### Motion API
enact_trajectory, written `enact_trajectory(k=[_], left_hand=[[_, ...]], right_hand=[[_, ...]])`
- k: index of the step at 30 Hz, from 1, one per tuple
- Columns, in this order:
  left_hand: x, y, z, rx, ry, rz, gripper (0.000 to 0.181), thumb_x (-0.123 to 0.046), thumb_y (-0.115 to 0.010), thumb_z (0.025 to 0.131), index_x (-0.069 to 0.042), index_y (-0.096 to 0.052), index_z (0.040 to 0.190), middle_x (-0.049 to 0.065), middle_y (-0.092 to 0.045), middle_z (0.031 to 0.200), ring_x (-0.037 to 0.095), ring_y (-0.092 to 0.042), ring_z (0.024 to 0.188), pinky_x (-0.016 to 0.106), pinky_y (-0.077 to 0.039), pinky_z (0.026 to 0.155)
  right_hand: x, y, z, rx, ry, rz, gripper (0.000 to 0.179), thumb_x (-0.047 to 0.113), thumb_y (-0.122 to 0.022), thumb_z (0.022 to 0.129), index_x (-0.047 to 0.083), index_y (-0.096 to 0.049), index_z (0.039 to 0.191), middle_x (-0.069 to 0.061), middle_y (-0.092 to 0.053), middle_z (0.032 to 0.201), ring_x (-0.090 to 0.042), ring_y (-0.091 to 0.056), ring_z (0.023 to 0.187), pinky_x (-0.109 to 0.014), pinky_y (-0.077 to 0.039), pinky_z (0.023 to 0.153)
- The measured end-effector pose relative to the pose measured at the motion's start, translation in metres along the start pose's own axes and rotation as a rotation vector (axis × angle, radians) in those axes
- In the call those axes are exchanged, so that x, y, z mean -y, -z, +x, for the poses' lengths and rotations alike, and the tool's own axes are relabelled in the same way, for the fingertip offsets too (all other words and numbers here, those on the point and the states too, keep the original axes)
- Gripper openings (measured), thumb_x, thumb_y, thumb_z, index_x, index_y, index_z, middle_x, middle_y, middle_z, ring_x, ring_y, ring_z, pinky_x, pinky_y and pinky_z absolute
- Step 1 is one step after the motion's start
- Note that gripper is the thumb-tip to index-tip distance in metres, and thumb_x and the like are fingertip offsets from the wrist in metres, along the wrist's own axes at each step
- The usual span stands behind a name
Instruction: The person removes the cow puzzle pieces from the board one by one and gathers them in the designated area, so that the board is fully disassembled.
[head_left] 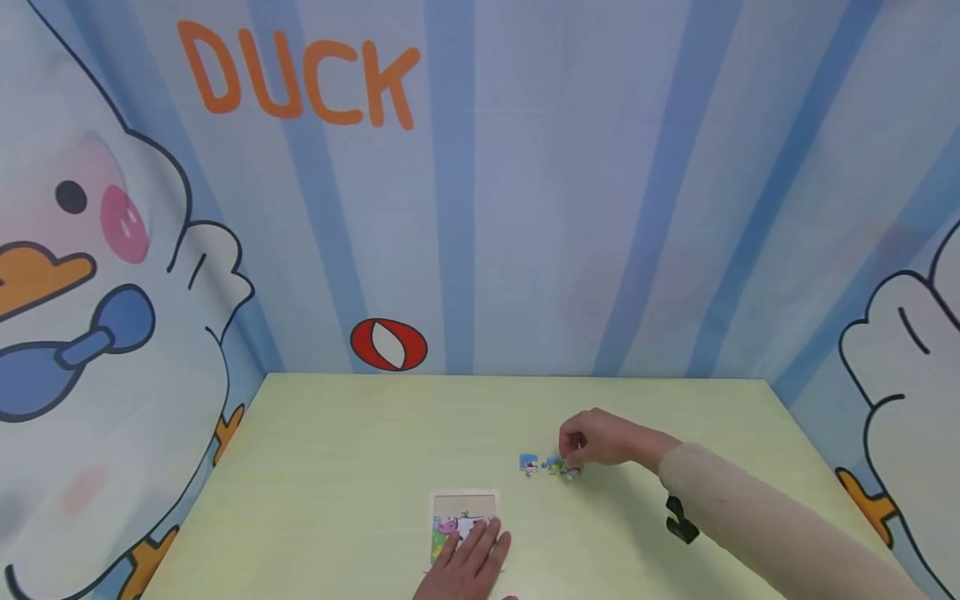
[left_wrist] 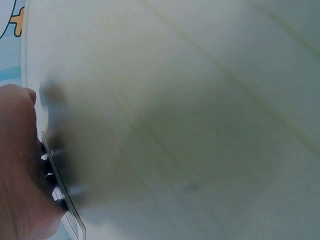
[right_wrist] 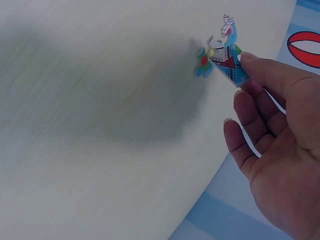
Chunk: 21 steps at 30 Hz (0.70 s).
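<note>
While the left hand rests with its fingers extended over one framed picture puzzle, the right hand grasps one puzzle piece between thumb and fingers, its other fingers loosely bent. The puzzle lies near the front of the pale table, left of the right hand; the left hand hides its lower part, so how many pieces are set in it cannot be told, but a strip of plain backing shows at the top. Two loose pieces lie on the table beyond the puzzle and to its right: one with blue farther left, one with green just beside the right hand. That makes three pieces outside the frame, counting the grasped one, which partly overlaps the others in the right wrist view. One beige sleeve reaches over the table's right side, with one black object at the wrist. Behind stands a blue striped backdrop bearing four orange letters and one red-and-white ball; one large white duck fills the left, and part of one white outlined figure the right.
</note>
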<state>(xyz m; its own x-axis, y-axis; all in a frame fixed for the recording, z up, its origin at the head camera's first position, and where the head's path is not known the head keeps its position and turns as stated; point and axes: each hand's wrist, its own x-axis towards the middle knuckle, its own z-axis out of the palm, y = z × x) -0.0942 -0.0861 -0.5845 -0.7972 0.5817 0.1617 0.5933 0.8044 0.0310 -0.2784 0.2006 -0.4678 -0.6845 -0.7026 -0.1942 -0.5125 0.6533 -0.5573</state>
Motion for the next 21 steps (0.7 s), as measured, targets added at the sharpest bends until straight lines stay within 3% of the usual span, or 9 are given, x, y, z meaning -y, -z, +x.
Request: enact_trajectory(k=[13, 21], left_hand=[[0.0, -0.006, -0.002, -0.097, -0.025, 0.115, 0.071, -0.065, -0.032, 0.111, -0.015, -0.057, 0.154, 0.004, -0.055, 0.16, 0.02, -0.053, 0.145, 0.042, -0.05, 0.109], [0.001, -0.008, -0.003, -0.125, -0.035, 0.122, 0.069, -0.065, -0.034, 0.111, -0.015, -0.056, 0.155, 0.003, -0.055, 0.16, 0.019, -0.054, 0.144, 0.043, -0.049, 0.11]], right_hand=[[-0.02, -0.002, -0.004, 0.013, -0.062, -0.088, 0.011, 0.002, -0.076, 0.095, 0.011, -0.072, 0.091, 0.009, -0.064, 0.083, -0.006, -0.053, 0.073, -0.028, -0.049, 0.071], [-0.027, -0.008, -0.002, -0.032, -0.011, -0.105, 0.013, 0.0, -0.075, 0.095, 0.012, -0.073, 0.095, 0.008, -0.067, 0.088, -0.004, -0.056, 0.077, -0.028, -0.051, 0.072]])
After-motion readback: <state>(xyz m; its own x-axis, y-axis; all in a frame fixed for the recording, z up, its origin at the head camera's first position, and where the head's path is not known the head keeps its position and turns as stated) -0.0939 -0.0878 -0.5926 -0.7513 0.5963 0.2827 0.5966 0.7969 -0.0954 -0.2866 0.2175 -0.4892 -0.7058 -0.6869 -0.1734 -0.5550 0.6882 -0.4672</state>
